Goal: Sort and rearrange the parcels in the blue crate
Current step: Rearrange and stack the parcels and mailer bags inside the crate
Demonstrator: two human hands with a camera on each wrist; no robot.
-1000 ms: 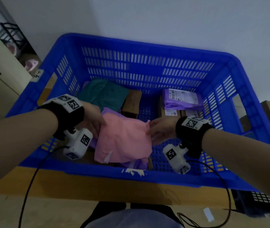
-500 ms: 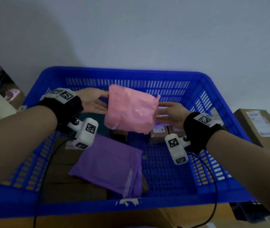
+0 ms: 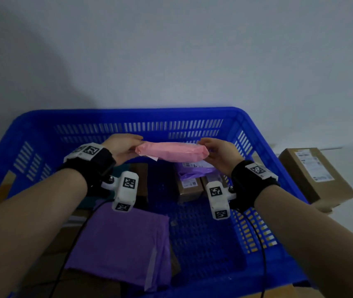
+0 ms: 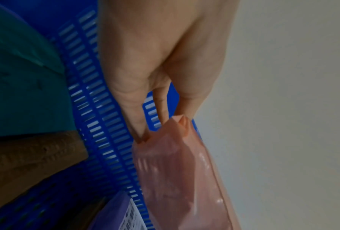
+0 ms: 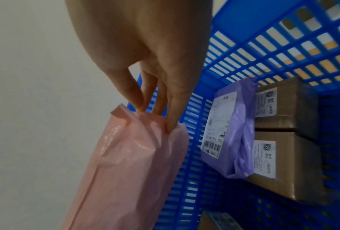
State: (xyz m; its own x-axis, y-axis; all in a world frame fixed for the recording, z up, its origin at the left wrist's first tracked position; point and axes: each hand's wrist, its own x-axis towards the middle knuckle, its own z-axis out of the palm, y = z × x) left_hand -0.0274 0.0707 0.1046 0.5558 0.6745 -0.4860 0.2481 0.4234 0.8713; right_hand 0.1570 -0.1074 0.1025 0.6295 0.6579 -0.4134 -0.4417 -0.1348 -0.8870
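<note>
A pink parcel bag (image 3: 172, 153) hangs level above the middle of the blue crate (image 3: 128, 114), seen edge-on. My left hand (image 3: 122, 147) pinches its left end (image 4: 165, 132) between thumb and fingers. My right hand (image 3: 219, 152) pinches its right end (image 5: 151, 119) the same way. Below, a large purple bag (image 3: 122, 244) lies flat at the near left. A small purple labelled bag (image 5: 232, 135) rests on two brown boxes (image 5: 283, 140) at the far right. A teal bag (image 4: 21, 74) and a brown box (image 4: 31, 157) sit at the far left.
A cardboard box with a label (image 3: 313, 175) stands outside the crate on the right. A pale wall rises behind the crate. The crate floor (image 3: 203, 237) is bare in the middle and near right. Cables run from both wrist cameras over the crate's near rim.
Both hands have lifted the pink bag off the purple bag, carried it toward the crate's far wall and turned it from upright face-on to flat edge-on. The head view has tilted upward.
</note>
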